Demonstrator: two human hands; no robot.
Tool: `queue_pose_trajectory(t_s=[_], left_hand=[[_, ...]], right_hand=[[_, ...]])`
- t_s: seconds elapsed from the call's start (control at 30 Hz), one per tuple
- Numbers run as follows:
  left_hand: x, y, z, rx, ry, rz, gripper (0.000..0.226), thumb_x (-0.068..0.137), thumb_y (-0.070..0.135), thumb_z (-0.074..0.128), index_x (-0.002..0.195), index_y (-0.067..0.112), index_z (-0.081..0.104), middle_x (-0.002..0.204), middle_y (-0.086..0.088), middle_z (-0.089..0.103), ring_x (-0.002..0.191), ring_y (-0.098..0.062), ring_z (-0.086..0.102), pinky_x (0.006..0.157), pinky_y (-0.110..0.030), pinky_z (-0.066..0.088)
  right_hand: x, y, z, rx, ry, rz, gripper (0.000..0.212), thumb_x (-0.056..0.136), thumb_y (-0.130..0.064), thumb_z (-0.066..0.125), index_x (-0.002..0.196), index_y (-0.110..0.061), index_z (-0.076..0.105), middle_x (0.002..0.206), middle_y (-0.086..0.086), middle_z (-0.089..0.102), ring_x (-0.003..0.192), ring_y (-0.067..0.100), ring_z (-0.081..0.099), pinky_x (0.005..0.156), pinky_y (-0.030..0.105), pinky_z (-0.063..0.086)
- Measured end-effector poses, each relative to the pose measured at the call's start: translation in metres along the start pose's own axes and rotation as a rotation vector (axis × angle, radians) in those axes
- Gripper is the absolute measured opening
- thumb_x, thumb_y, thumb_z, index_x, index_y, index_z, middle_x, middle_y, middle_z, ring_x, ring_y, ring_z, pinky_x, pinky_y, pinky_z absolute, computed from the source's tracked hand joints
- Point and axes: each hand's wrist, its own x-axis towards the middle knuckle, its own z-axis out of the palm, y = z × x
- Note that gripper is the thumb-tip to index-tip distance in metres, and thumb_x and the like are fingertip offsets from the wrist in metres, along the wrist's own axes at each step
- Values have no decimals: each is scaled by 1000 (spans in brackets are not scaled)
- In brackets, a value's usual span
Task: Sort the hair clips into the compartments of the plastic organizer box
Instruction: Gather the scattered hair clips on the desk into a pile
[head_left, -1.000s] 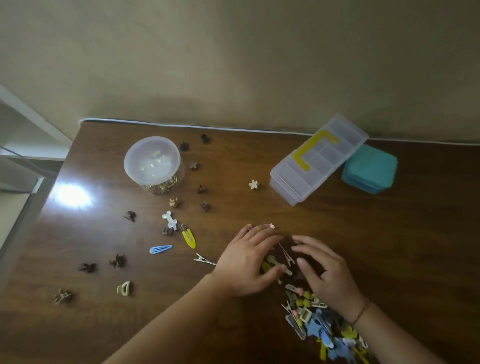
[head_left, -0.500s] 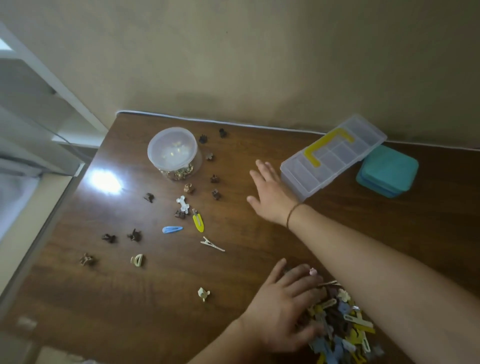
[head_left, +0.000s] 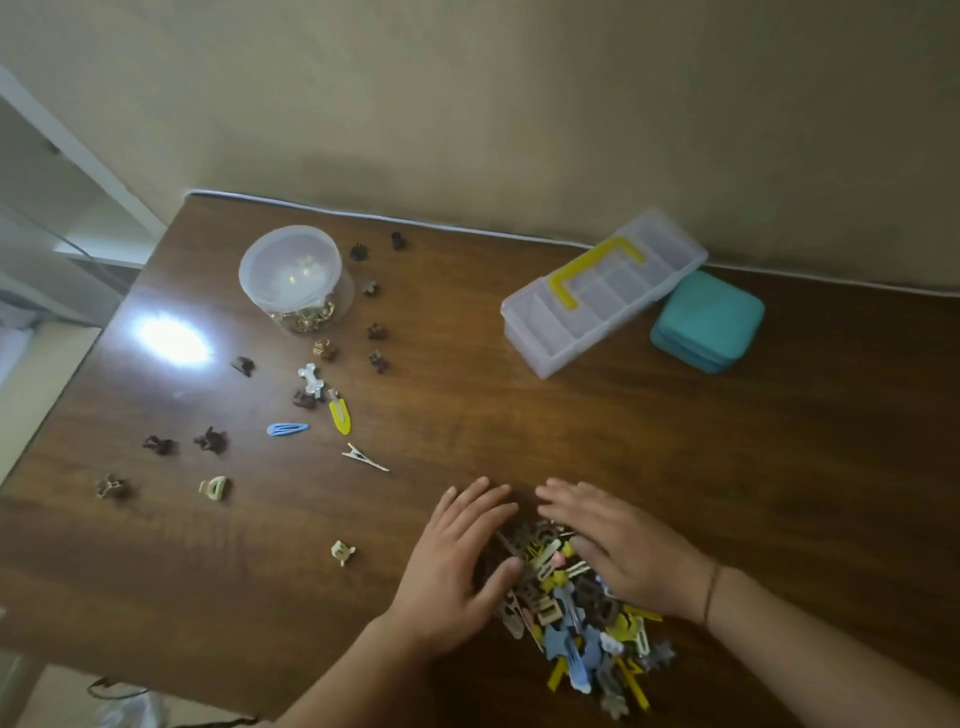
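Observation:
A heap of mixed hair clips (head_left: 576, 618), yellow, blue, brown and beige, lies near the table's front edge. My left hand (head_left: 457, 561) rests flat against the heap's left side, fingers straight. My right hand (head_left: 618, 545) lies flat over the heap's top right, fingers extended. Neither hand holds a clip. The clear plastic organizer box (head_left: 602, 291), lid closed with a yellow handle, stands at the back right. Loose clips are scattered to the left: a yellow snap clip (head_left: 340, 413), a blue snap clip (head_left: 287, 429), a silver alligator clip (head_left: 365, 458) and several small brown claw clips.
A round clear tub (head_left: 291, 278) with a lid, holding gold clips, stands at the back left. A teal case (head_left: 707, 322) sits beside the organizer. The table (head_left: 753, 467) ends at a wall behind; its left edge drops off beside a bright glare patch.
My right hand has come back from near the organizer box to the clip heap. My left hand stays on the heap. The camera has shifted slightly.

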Motion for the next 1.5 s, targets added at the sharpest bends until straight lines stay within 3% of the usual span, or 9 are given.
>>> queue_pose_trajectory(t_s=[0.13,0.27,0.67,0.8,0.93,1.03,1.23,1.37,1.5], left_hand=[[2,16,13,-59,-67,23,54,100,53,47,147,26,43,155,15,38,149,-6,21,123,-41,16],[11,27,13,-91,-90,31,56,100,55,45,147,25,43,155,13,38,149,-5,22,123,-37,18],[10,26,13,-235,-86,-21,53,100,49,51,147,27,43,159,17,30,148,-9,26,116,-44,33],[23,10,-7,-173,68,48,49,98,43,55,139,17,54,157,9,36,147,-15,29,116,-42,32],[53,-24,-60,-35,306,-28,41,94,30,62,132,16,59,153,6,41,145,-16,34,113,-46,35],[87,-57,-104,144,385,-170,49,92,33,62,139,19,54,157,3,36,147,-22,29,118,-46,29],[134,-117,-145,399,129,-299,69,94,61,35,156,40,13,167,5,10,152,-23,10,123,-46,10],[135,-129,-142,385,-2,-252,74,93,63,29,157,26,22,165,3,18,153,-23,6,124,-43,5],[112,-124,-139,335,-67,-122,66,94,54,39,148,16,43,161,-2,30,152,-25,16,123,-45,12]], right_hand=[[-24,3,6,11,127,-12,43,100,-31,41,143,-30,41,157,-14,25,144,-2,18,118,33,24],[-41,15,3,296,394,212,45,98,-38,47,142,-29,44,155,-16,29,143,1,24,114,36,31],[-20,-27,37,175,243,161,63,96,-62,34,147,-25,37,157,-19,20,145,-4,7,120,32,15],[3,-27,22,180,404,107,50,96,-51,45,139,-26,48,153,-18,33,144,7,25,114,29,26],[56,-41,2,210,380,126,53,93,-60,40,140,-34,45,152,-31,25,143,-1,20,111,8,18],[110,-55,-13,198,353,128,50,93,-61,37,139,-41,40,151,-34,22,143,-5,16,112,17,20],[233,-63,-54,83,381,149,51,94,-55,37,142,-38,39,152,-21,30,144,-4,16,113,24,19],[320,-48,-88,-13,376,129,45,93,-27,55,137,-19,52,150,1,43,143,19,29,117,34,21],[389,-30,-109,-170,240,88,43,94,-22,54,137,-23,52,152,1,39,145,19,25,119,38,19]])
